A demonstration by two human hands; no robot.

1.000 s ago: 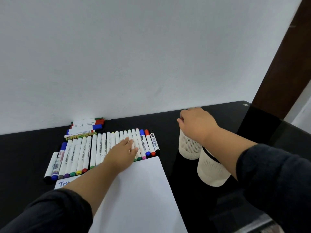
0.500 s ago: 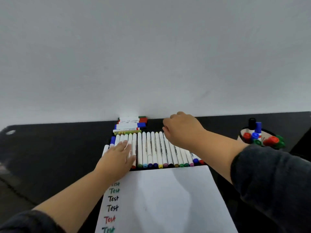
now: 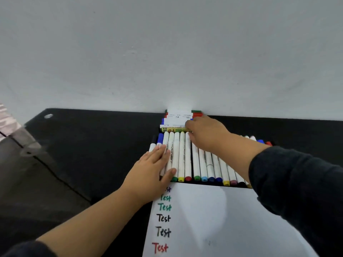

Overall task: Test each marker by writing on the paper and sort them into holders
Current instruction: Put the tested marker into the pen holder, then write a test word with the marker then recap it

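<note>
Here the right hand (image 3: 206,132) is reaching over the far ends of the markers (image 3: 187,158), fingers curled downward; whether it is pinching one cannot be told, since the fingertips are hidden. The left hand (image 3: 150,169) is lying flat, fingers straight, pressing on the leftmost markers of the row.

The row is sitting on the black table (image 3: 92,145), just beyond the far edge of the paper (image 3: 213,219), markers side by side and touching. Each one's long axis is running from the near edge toward the wall, coloured caps pointing at the paper.

Behind the row, against the back edge, a small stack of thicker markers (image 3: 179,118) is lying crosswise.

Six "Test" words are showing down the paper's left edge, so some testing looks done, while most of the row appears left. No holders are in view.
</note>
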